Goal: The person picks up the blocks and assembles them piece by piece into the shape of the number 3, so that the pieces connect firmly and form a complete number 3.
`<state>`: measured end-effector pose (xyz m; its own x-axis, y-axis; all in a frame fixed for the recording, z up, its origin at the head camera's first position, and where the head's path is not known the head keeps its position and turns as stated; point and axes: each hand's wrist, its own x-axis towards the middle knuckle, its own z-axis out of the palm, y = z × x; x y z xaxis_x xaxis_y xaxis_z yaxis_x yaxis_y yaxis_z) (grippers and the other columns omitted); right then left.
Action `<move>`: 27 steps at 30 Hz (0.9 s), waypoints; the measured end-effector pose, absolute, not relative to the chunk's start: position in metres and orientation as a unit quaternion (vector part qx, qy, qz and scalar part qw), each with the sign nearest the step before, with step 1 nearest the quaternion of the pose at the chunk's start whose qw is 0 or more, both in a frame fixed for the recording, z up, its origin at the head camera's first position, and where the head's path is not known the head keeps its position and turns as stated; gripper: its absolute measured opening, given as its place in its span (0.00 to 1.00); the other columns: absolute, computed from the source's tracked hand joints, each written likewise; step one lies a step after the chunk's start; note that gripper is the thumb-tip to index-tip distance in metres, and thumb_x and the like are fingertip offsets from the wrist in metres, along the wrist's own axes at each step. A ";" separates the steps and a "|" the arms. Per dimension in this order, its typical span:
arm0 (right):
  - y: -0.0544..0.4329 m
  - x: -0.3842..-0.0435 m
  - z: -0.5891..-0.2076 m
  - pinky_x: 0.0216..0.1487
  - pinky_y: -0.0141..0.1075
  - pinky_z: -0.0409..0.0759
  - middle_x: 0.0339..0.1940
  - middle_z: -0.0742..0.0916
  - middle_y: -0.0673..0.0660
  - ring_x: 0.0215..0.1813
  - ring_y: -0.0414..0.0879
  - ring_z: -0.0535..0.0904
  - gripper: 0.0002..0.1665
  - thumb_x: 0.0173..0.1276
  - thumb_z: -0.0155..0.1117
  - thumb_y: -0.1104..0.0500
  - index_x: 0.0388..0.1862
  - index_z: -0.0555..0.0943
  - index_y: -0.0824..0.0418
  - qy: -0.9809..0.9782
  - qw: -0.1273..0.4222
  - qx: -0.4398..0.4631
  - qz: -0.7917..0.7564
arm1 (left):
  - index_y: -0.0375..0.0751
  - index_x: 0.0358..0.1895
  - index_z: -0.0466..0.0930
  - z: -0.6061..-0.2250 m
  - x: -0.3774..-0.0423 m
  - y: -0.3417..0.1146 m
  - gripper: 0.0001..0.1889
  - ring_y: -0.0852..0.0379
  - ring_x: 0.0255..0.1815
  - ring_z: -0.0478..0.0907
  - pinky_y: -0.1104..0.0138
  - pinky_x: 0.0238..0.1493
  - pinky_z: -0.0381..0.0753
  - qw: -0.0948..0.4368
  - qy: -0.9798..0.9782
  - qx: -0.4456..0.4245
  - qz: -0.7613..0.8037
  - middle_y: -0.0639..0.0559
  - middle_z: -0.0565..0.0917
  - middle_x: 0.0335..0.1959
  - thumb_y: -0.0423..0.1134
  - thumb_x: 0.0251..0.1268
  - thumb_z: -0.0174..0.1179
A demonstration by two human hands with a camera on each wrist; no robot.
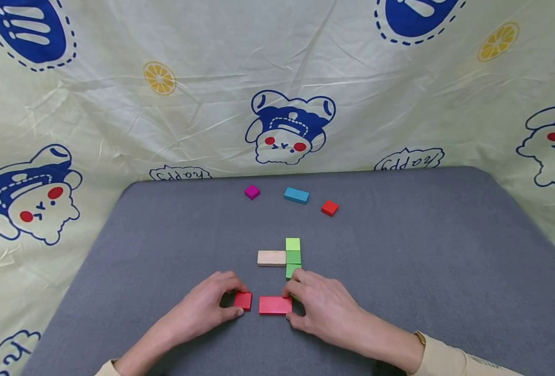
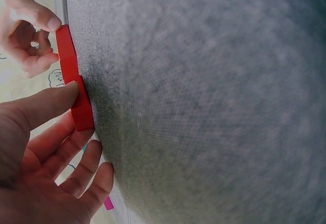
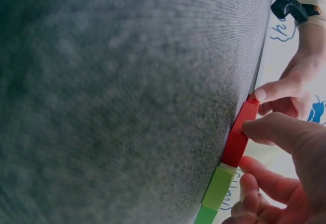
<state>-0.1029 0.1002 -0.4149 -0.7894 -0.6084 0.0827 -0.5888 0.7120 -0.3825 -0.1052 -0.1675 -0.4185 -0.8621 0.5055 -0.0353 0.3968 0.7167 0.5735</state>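
Note:
My left hand [image 1: 204, 305] pinches a small red block [image 1: 242, 301] between thumb and fingers, on the cloth. To its right, my right hand [image 1: 326, 308] holds a longer red block [image 1: 274, 305] by its right end. A narrow gap separates the two red blocks in the head view. Beyond them, a light green block [image 1: 292, 244] and two green blocks [image 1: 293, 257] form a column, with a beige block [image 1: 271, 258] lying against its left side. In the right wrist view, another light green block [image 3: 219, 186] stands beside the long red one; the right hand mostly hides it from the head view.
Toward the far edge of the grey table [image 1: 174, 235] lie a magenta block [image 1: 252, 192], a blue block [image 1: 296, 196] and a bright red block [image 1: 330, 208]. A printed curtain [image 1: 211, 125] hangs behind the table.

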 end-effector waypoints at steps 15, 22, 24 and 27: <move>0.102 -0.102 -0.415 0.21 0.28 0.65 0.33 0.74 0.42 0.30 0.34 0.66 0.14 0.54 0.75 0.53 0.40 0.83 0.48 0.924 0.015 -0.323 -0.205 | 0.53 0.43 0.84 -0.418 -0.106 -0.168 0.12 0.63 0.41 0.72 0.64 0.46 0.76 0.102 0.923 0.241 0.283 0.69 0.76 0.37 0.39 0.56 0.72; 0.102 -0.101 -0.416 0.22 0.28 0.65 0.33 0.74 0.42 0.30 0.34 0.67 0.14 0.54 0.75 0.53 0.40 0.83 0.48 0.923 0.008 -0.324 -0.207 | 0.52 0.44 0.84 -0.418 -0.107 -0.168 0.13 0.62 0.41 0.71 0.64 0.45 0.76 0.106 0.923 0.238 0.283 0.69 0.75 0.37 0.39 0.55 0.72; 0.102 -0.101 -0.416 0.22 0.28 0.66 0.34 0.74 0.42 0.30 0.34 0.67 0.14 0.54 0.75 0.53 0.40 0.83 0.48 0.923 0.008 -0.324 -0.206 | 0.52 0.44 0.84 -0.418 -0.107 -0.168 0.12 0.62 0.41 0.71 0.64 0.45 0.76 0.106 0.923 0.238 0.282 0.69 0.76 0.37 0.39 0.56 0.72; 0.102 -0.101 -0.416 0.22 0.28 0.66 0.34 0.74 0.42 0.31 0.34 0.67 0.14 0.54 0.76 0.53 0.40 0.83 0.48 0.923 0.008 -0.325 -0.205 | 0.53 0.43 0.84 -0.418 -0.107 -0.168 0.12 0.63 0.41 0.71 0.65 0.45 0.76 0.105 0.923 0.239 0.282 0.69 0.75 0.37 0.39 0.56 0.72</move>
